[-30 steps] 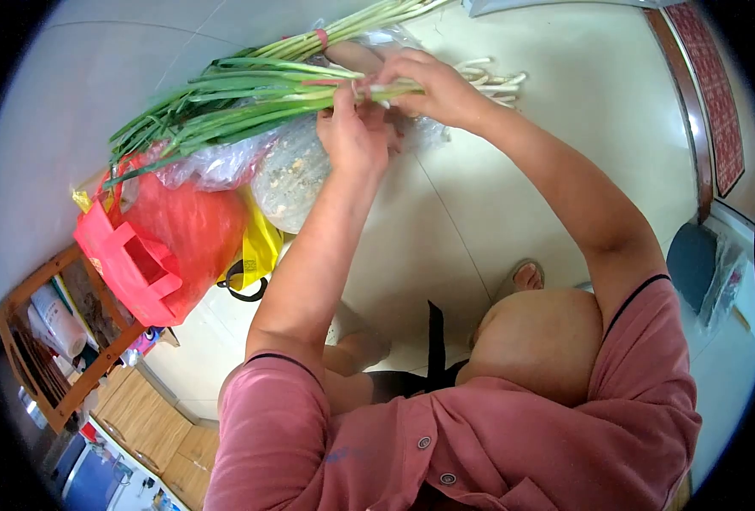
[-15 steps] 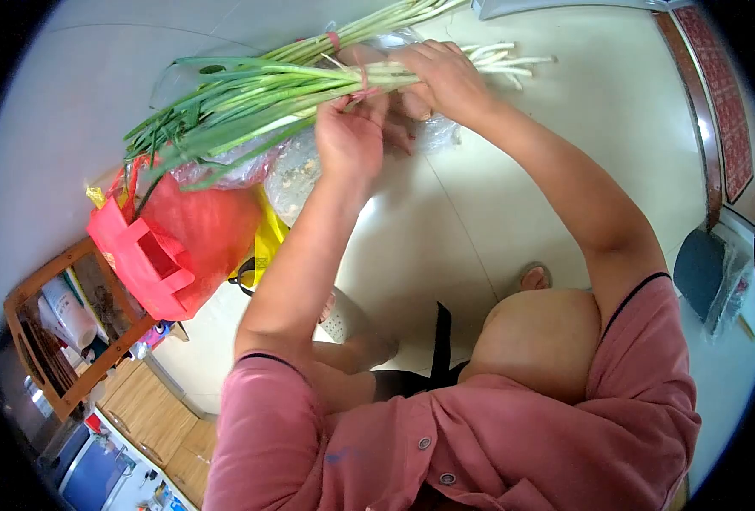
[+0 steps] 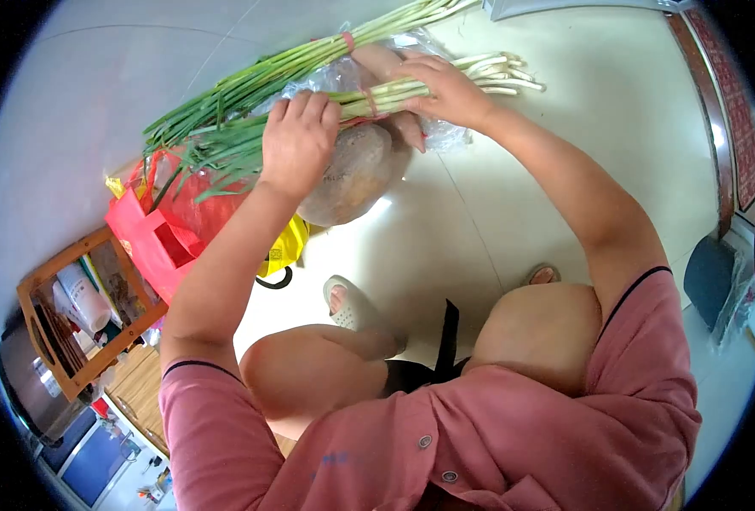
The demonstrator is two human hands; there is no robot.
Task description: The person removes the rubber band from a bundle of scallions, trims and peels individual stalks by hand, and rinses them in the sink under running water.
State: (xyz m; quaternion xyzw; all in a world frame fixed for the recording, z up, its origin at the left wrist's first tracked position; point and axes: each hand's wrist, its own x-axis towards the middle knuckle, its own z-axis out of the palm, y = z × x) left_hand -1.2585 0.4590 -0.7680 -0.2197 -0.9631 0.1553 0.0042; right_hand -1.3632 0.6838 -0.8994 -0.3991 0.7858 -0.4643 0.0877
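L hand (image 3: 299, 140) is curling its fingers mostly closed over the leafy part of the front green onion bunch (image 3: 356, 106), back of hand showing. R hand (image 3: 445, 89) is opening partway, thumb & fingers spanning the same bunch nr its white ends. Bunch is slanting above the squash (image 3: 343, 183), toward the floor's (image 3: 433, 230) far edge in view; its red tie (image 3: 370, 100) is sitting btwn the hands. White ends are pointing R over bare tile, w/ lots of open room btwn them & the brown strip (image 3: 701, 106) along the floor's R edge.

Back green onion bunch (image 3: 288, 66) is lying just behind, roughly parallel, leaves nearing the front one's. Clear plastic (image 3: 445, 134) is showing under & around the stems. Red bag (image 3: 160, 238) is standing L of the squash, yellow bag (image 3: 289, 247) showing btwn, wooden rack (image 3: 122, 347) sitting nr the floor's L edge. Open tile is also running from squash down to the feet, giving both arms clear space in the middle.
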